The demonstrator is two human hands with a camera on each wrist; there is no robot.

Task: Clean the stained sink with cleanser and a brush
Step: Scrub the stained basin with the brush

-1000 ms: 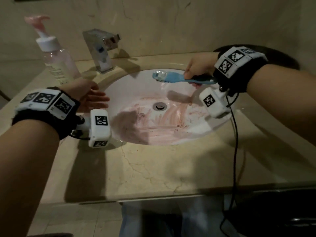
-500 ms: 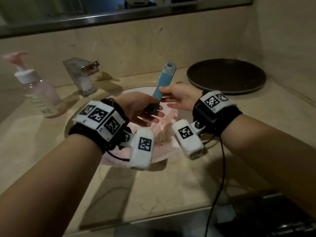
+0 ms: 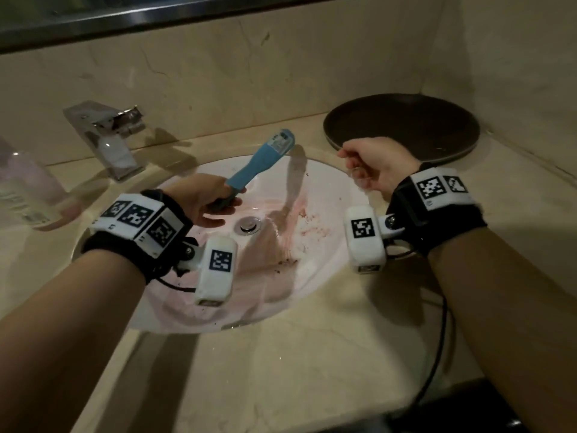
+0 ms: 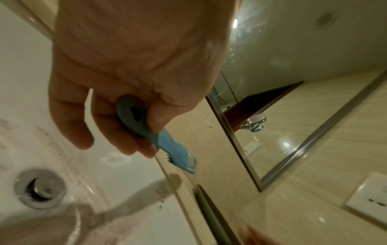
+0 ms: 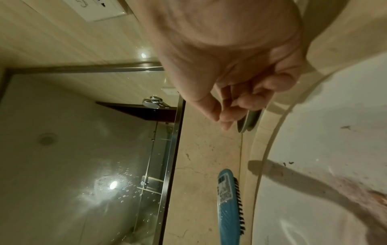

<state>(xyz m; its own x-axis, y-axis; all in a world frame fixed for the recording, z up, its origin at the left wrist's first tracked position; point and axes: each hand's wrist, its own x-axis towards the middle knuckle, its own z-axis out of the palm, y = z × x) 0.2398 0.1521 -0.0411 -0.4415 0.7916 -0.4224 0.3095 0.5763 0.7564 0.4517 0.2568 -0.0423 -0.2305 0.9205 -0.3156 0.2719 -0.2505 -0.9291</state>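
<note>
A blue brush (image 3: 260,164) with dark bristles (image 5: 240,208) points up and away over the white sink (image 3: 327,189). My left hand (image 3: 207,203) grips its dark handle end (image 4: 132,112) above the basin. Pink stains and dark specks smear the bowl around the drain (image 3: 249,225). My right hand (image 3: 373,165) hovers over the sink's right rim, fingers loosely curled (image 5: 232,106), holding nothing. A clear cleanser bottle (image 3: 22,189) stands at the far left on the counter.
A chrome faucet (image 3: 109,135) stands behind the sink at the left. A dark round plate (image 3: 402,126) lies on the counter at the back right. A mirror frame (image 3: 156,17) runs along the wall above. A black cable (image 3: 437,354) hangs from my right wrist.
The brush passed from my right hand to my left. My right hand has let go and pulled away to the right; the left now holds the brush alone.
</note>
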